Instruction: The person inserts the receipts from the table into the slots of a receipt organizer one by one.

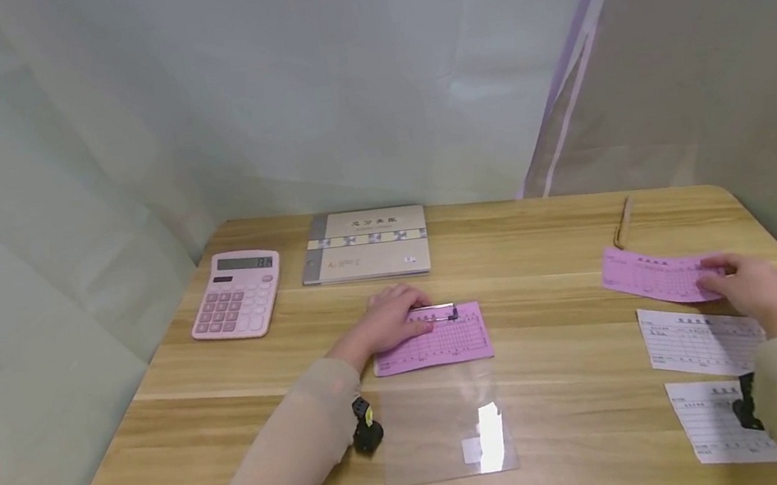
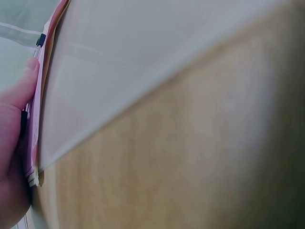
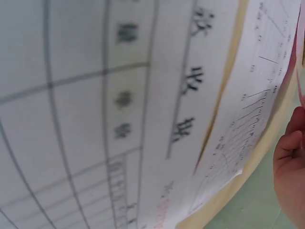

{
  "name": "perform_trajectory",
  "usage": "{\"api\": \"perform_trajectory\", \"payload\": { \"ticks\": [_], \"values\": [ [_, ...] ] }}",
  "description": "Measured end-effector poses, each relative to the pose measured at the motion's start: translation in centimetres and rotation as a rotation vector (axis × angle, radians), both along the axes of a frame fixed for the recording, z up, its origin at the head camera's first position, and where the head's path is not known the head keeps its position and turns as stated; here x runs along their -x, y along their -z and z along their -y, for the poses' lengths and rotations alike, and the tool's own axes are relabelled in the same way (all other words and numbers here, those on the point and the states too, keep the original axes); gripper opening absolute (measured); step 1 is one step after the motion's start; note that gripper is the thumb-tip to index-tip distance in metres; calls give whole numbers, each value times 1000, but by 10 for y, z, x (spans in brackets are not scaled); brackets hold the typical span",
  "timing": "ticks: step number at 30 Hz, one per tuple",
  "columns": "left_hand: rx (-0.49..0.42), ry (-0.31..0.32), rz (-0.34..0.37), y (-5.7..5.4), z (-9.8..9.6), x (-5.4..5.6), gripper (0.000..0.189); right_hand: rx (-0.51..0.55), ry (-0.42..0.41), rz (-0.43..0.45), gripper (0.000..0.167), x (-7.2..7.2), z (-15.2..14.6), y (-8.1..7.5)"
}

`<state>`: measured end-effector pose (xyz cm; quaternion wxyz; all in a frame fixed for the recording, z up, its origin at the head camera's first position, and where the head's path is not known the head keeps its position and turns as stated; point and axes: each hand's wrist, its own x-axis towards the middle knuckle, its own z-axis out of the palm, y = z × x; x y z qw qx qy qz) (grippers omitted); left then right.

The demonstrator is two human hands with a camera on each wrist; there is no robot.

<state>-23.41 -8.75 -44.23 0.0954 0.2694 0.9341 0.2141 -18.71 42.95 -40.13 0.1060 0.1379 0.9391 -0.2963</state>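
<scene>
My left hand point(image 1: 394, 320) holds the top of a clear clipboard point(image 1: 425, 428) at its metal clip point(image 1: 444, 307), with the thumb over a stack of pink receipt slips point(image 1: 451, 343) clamped there. In the left wrist view the thumb of that hand point(image 2: 12, 119) lies along the clip; its other fingers are hidden. Over on the right, my right hand point(image 1: 761, 294) pinches the right end of a loose pink receipt slip point(image 1: 650, 276). Nearer me lie two white receipt slips, an upper one point(image 1: 696, 340) and a lower one point(image 1: 712, 421) partly covered by the right forearm.
A pink calculator point(image 1: 235, 295) sits at the back left, with a ledger book point(image 1: 370, 257) beside it. Behind the loose pink slip lies a thin pen-like stick point(image 1: 625, 219). Pale curtains point(image 1: 368, 96) hang behind the wooden table point(image 1: 569, 416).
</scene>
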Motion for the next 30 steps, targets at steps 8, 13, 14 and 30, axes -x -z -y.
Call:
{"api": "perform_trajectory", "payload": {
  "ticks": [8,13,14,30],
  "values": [
    [4,-9,2,2,1,1,43,-39,-49,-108,66,0,7,-13],
    [-10,-8,2,3,2,2,44,8,-64,-135,73,3,15,-19],
    [-13,-8,2,2,2,3,45,22,-62,-135,74,3,17,-21],
    [-22,-1,5,2,1,1,44,179,-201,-197,63,13,79,-33]
  ]
}}
